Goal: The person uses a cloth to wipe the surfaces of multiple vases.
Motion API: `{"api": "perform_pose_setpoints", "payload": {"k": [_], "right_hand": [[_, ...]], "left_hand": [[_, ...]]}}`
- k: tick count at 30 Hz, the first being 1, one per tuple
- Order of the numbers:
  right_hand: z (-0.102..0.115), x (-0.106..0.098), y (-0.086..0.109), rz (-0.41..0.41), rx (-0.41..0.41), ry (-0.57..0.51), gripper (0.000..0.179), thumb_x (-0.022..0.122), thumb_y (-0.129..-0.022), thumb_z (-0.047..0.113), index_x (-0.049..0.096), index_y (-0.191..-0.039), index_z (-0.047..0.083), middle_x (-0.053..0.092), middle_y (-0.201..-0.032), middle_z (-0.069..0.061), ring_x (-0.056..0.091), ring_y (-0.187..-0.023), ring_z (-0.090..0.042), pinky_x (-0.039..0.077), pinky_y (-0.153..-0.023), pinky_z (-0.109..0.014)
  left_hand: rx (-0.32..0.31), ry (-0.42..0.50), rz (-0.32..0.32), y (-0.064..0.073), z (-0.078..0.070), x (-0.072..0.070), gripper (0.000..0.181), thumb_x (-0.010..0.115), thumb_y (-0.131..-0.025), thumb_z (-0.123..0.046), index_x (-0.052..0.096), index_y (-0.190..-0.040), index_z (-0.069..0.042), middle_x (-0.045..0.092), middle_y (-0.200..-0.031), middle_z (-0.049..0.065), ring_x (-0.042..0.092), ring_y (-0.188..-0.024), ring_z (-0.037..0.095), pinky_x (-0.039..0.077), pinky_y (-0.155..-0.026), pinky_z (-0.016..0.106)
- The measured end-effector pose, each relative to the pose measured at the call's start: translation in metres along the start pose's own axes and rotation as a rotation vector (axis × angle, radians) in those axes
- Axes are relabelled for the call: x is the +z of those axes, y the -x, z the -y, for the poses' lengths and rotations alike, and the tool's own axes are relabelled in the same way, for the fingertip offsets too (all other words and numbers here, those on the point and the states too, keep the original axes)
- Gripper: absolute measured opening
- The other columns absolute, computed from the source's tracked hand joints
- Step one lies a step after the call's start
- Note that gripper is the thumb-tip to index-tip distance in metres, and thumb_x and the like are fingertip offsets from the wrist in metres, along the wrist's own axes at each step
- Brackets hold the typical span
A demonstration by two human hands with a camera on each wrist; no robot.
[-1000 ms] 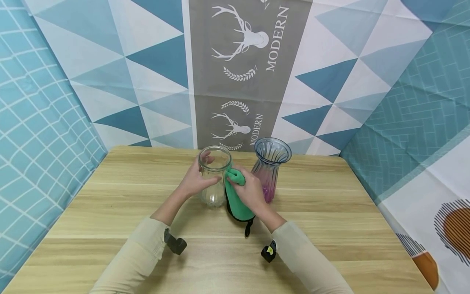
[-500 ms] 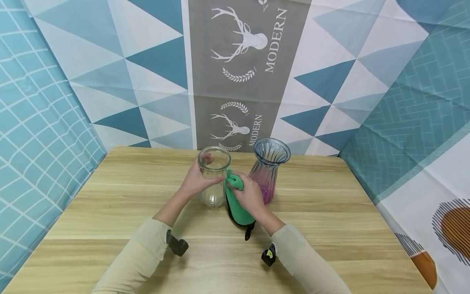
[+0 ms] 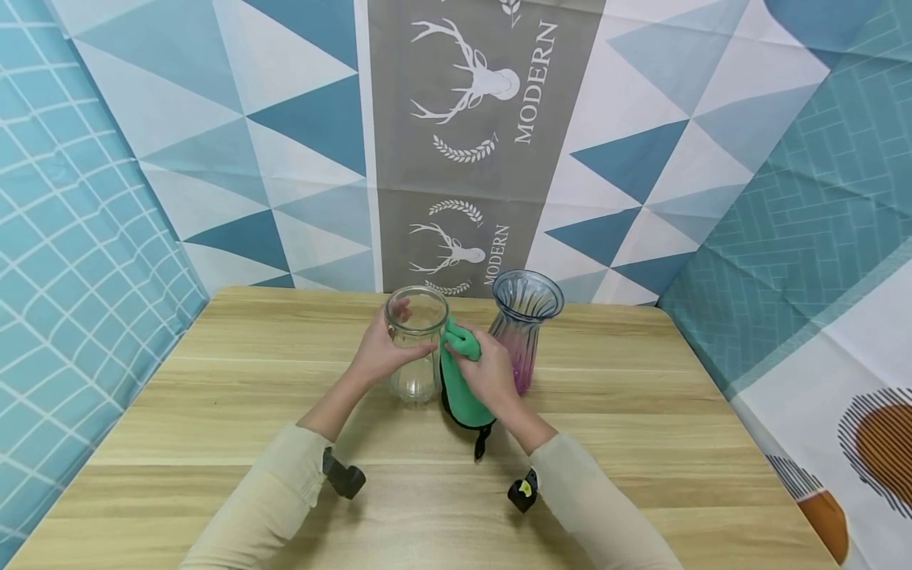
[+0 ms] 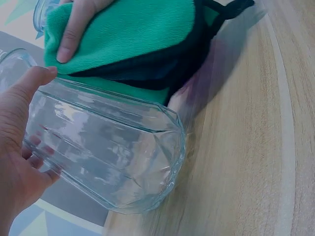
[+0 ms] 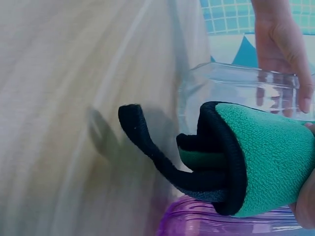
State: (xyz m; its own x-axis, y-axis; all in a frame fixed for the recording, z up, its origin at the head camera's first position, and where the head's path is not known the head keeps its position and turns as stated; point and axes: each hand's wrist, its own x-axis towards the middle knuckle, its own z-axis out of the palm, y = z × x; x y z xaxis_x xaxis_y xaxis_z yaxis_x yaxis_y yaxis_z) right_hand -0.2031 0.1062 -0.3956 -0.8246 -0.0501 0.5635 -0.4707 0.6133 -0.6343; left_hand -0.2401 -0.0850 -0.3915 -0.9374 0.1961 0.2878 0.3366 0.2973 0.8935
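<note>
In the head view, my left hand [image 3: 378, 348] grips a clear glass vase [image 3: 415, 381] near its neck, fingers at the far side and thumb at the front. The vase stands upright on the table. My right hand [image 3: 490, 370] grips a folded green cloth [image 3: 466, 405] with black edging, its bunched top close to the vase's right side. The left wrist view shows the cloth [image 4: 138, 39] right along the faceted glass wall [image 4: 108, 142], near my left thumb. A black loop [image 5: 157, 157] hangs from the cloth in the right wrist view.
A second glass vase [image 3: 526, 348], blue at the flared rim and purple below, stands just right of the cloth, partly behind my right hand. Both stand on a wooden table [image 3: 613, 443]. Patterned cloth hangings [image 3: 306, 142] rise behind the table and at its sides.
My right hand and the cloth dip slightly toward me, then shift back up and a little right beside the clear vase. My left hand keeps its grip; its thumb lies a little further round the glass.
</note>
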Motion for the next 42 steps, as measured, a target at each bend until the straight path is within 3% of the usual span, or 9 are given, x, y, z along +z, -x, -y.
{"api": "perform_pose_setpoints", "payload": {"k": [8, 20, 42], "right_hand": [[0.004, -0.003, -0.007, -0.025, -0.02, -0.013, 0.039, 0.073, -0.081, 0.019, 0.063, -0.118, 0.012, 0.069, -0.111, -0.01, 0.065, -0.101, -0.024, 0.055, -0.082, -0.038], [0.002, 0.0, -0.003, 0.037, -0.015, 0.02, 0.037, 0.073, -0.081, 0.018, 0.064, -0.116, 0.009, 0.069, -0.11, -0.011, 0.066, -0.1, -0.026, 0.054, -0.083, -0.04], [-0.006, 0.006, 0.011, 0.132, 0.089, 0.117, 0.036, 0.072, -0.082, 0.023, 0.063, -0.116, 0.016, 0.069, -0.109, -0.007, 0.066, -0.092, -0.023, 0.054, -0.075, -0.039]], "left_hand": [[0.002, 0.003, 0.013, 0.0, 0.001, 0.0, 0.087, 0.082, -0.07, -0.026, 0.032, -0.14, -0.009, 0.044, -0.141, 0.015, 0.044, -0.13, 0.029, 0.033, -0.109, 0.05], [0.008, -0.003, 0.034, -0.001, 0.0, 0.0, 0.082, 0.082, -0.07, -0.022, 0.036, -0.137, -0.01, 0.042, -0.143, 0.014, 0.044, -0.13, 0.03, 0.033, -0.107, 0.055], [0.031, 0.023, 0.07, -0.002, -0.001, -0.002, 0.083, 0.081, -0.072, -0.018, 0.033, -0.138, -0.007, 0.038, -0.145, 0.016, 0.04, -0.133, 0.032, 0.025, -0.111, 0.058]]}}
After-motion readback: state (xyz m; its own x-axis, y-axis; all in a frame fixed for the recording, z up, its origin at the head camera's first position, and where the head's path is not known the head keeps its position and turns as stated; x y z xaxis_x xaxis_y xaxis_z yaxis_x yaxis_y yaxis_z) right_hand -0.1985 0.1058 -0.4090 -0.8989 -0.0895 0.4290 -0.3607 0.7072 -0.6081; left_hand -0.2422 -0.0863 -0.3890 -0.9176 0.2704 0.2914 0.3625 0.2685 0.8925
